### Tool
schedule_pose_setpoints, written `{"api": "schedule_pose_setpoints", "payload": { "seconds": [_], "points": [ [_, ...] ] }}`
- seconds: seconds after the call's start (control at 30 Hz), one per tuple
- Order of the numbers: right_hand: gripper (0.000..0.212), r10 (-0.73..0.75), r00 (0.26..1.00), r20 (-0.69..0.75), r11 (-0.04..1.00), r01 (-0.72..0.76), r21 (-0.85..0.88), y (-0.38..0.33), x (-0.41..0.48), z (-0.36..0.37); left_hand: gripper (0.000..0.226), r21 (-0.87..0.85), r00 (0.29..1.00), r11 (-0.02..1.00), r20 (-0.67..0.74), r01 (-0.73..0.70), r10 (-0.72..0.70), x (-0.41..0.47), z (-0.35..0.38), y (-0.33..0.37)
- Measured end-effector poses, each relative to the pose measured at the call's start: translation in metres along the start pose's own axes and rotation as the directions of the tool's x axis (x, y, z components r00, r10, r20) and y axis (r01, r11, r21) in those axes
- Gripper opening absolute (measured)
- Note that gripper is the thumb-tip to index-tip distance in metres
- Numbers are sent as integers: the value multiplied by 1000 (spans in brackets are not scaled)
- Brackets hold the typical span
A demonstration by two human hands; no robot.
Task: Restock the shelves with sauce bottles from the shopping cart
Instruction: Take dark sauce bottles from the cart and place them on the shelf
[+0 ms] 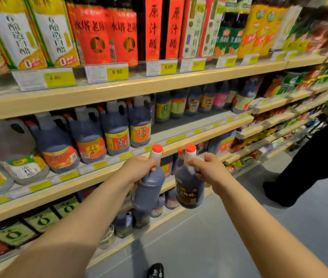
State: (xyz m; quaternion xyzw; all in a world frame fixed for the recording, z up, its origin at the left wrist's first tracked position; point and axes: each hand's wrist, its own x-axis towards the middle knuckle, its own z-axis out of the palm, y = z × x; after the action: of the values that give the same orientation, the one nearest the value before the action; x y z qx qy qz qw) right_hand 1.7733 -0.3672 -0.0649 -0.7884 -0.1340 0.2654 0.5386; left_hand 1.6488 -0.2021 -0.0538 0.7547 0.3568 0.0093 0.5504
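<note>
Left hand: our left hand [139, 169] had its fingers curled round the white neck of a plain-sided dark plastic sauce bottle [149, 191], clamped just under the cap.
Right hand: our right hand [207, 170] gripped the neck of a brown-labelled dark plastic sauce bottle [189, 189], thumb and fingers closed on it.
Shelving: the long pale wood-edged shelving [199, 135] stood straight ahead of us, packed with dark jugs; the cart was out of view.
Bare stretch: a grey bare stretch of the middle shelf [181, 125] lay above and beyond both bottles; we judged it a likely slot.
Bottles' place: both hung in the air before the shelf edge, side by side and near each other, tilted, each body below its hand.
Handling: full of dark liquid, they looked heavy, stiff-walled and smooth enough to slip; we judged the neck hold fit for carrying, with a palm under the base steadier for setting down.
Caps: the round red-orange caps [157, 148] stood free above our fingers.
</note>
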Motion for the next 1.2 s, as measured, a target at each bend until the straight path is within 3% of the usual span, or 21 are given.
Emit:
{"api": "schedule_pose_setpoints", "payload": {
  "seconds": [0.2, 0.4, 0.6, 0.8, 0.97, 1.1, 1.2],
  "points": [
    [43, -243, 969, -53, 935, 219, -278, -35, 61, -14, 29, -43, 999, 998, -14, 38, -39, 48, 9, 26],
    [47, -531, 847, -22, 769, 471, -432, -67, 102, -35, 27, -43, 996, 997, -57, 59, -62, 75, 19, 51],
    [42, -702, 708, 70, 645, 675, -357, -84, 129, -52, 27, -119, 978, 988, -169, 102, -122, 83, 40, 63],
    [41, -766, 611, 200, 562, 787, -254, -72, 158, -39, 27, -318, 931, 943, -305, 98, -200, 73, 59, 64],
    [40, -751, 602, 271, 579, 798, -170, -71, 187, -19, 26, -396, 907, 915, -351, 82, -233, 74, 58, 65],
    [40, -684, 671, 286, 678, 730, -89, -70, 209, 2, 27, -381, 909, 920, -345, 90, -232, 78, 50, 65],
    [39, -588, 769, 251, 791, 611, -21, -74, 217, 13, 26, -376, 900, 922, -362, 97, -242, 82, 46, 63]
  ]
}}
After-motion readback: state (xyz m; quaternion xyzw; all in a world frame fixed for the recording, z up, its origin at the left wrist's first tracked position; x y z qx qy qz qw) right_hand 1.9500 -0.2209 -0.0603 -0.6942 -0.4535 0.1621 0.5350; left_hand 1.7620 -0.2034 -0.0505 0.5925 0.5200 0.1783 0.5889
